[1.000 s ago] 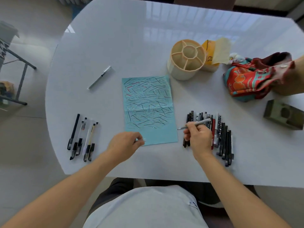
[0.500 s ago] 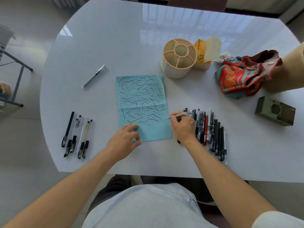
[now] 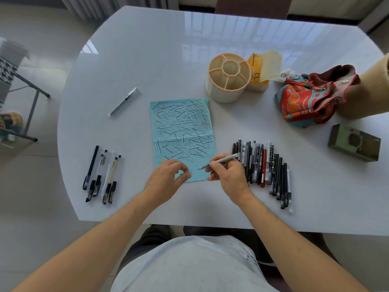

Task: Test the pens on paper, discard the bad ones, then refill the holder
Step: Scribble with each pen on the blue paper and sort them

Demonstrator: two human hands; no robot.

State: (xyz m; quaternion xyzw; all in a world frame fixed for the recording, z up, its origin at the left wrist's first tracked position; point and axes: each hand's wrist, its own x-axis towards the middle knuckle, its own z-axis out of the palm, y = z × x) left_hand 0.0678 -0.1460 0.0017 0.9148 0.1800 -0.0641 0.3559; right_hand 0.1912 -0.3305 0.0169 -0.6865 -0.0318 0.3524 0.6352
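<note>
1. Head view: right hand (image 3: 228, 174) is gripping a grey pen (image 3: 220, 161), tip hovering over the paper's (image 3: 183, 131) near edge.
2. Left hand (image 3: 166, 179) is pinching a small pale cap (image 3: 186, 173) over the same edge.
3. Pen row (image 3: 265, 167) is lying right of the paper; five pens (image 3: 101, 175) left.
4. Holder (image 3: 228, 77) is standing beyond the paper; lone pen (image 3: 123, 101) far left.
</note>
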